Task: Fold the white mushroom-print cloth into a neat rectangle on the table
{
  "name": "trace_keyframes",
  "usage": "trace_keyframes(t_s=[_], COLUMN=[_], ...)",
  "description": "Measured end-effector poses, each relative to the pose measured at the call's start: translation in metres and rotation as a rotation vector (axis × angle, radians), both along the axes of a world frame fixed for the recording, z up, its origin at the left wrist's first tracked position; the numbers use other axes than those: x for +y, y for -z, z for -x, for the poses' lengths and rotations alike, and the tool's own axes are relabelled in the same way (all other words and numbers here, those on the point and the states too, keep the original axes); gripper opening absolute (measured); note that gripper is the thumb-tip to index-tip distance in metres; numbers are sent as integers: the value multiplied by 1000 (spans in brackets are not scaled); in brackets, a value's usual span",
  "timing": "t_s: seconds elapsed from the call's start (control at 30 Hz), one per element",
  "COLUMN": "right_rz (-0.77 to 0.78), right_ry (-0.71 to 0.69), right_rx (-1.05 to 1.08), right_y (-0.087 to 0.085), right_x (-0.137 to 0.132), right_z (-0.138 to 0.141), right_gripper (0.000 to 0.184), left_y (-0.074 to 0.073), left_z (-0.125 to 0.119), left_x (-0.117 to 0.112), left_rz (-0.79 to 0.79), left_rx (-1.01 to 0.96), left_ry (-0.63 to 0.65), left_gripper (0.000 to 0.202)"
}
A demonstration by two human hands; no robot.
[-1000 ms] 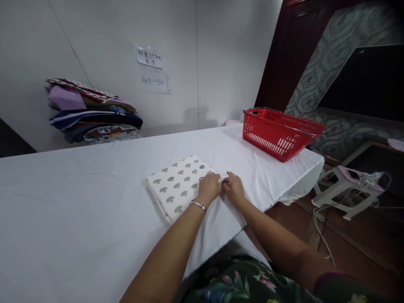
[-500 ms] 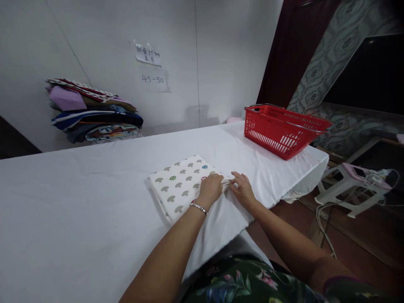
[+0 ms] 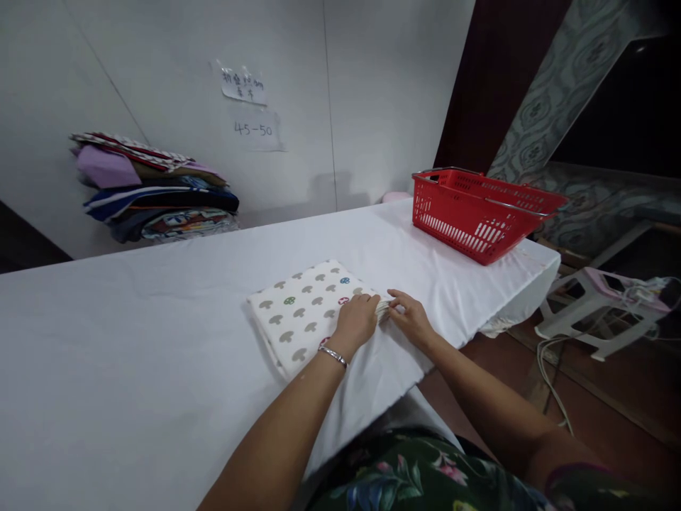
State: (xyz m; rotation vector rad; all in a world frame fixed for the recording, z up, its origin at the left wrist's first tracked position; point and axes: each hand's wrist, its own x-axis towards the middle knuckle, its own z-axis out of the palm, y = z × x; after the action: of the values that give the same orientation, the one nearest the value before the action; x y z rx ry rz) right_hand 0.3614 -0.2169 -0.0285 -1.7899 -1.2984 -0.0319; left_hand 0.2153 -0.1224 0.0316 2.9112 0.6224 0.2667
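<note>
A folded white cloth (image 3: 303,312) printed with grey mushrooms and a few coloured ones lies on the white-covered table. Across its right edge sits my left hand (image 3: 357,319), wearing a silver bracelet, its fingers closed over the folded layers. Just right of it, my right hand (image 3: 409,318) pinches the ends of the layers between thumb and fingers at the cloth's right corner. The index finger of that hand is partly raised. My left hand hides part of the cloth's right side.
A red plastic basket (image 3: 473,220) stands at the table's far right end. Piled folded fabrics (image 3: 159,191) rest at the back left against the wall. Beyond the table's right edge, a white stool (image 3: 590,305) with cables stands on the floor. Two paper notes (image 3: 258,130) hang on the wall.
The view has shifted slightly. Both hands stay at the cloth's right edge, with small finger movements at the layers. The cloth lies in the same place.
</note>
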Motion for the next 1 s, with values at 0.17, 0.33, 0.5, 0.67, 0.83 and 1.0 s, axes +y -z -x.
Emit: trace_keyframes(t_s=[0.17, 0.33, 0.5, 0.67, 0.83, 1.0], right_rz=[-1, -13, -19, -12, -32, -33], right_ry=[-63, -95, -108, -117, -133, -138], right_rx=[91, 121, 118, 183, 185, 181], right_y=[-1, -1, -2, 2, 5, 2], right_x=[-1, -2, -2, -1, 0, -1], right_z=[-2, -2, -2, -4, -5, -5], right_gripper=[9, 9, 8, 6, 6, 6], left_y=[2, 5, 5, 8, 15, 17], left_z=[0, -1, 2, 5, 8, 10], left_x=[2, 6, 4, -2, -6, -9], left_rz=[-5, -3, 33, -48, -213, -292], left_rx=[-19, -11, -77, -161, -198, -169], left_ry=[18, 44, 42, 51, 105, 23], left_gripper=[34, 40, 47, 30, 21, 22])
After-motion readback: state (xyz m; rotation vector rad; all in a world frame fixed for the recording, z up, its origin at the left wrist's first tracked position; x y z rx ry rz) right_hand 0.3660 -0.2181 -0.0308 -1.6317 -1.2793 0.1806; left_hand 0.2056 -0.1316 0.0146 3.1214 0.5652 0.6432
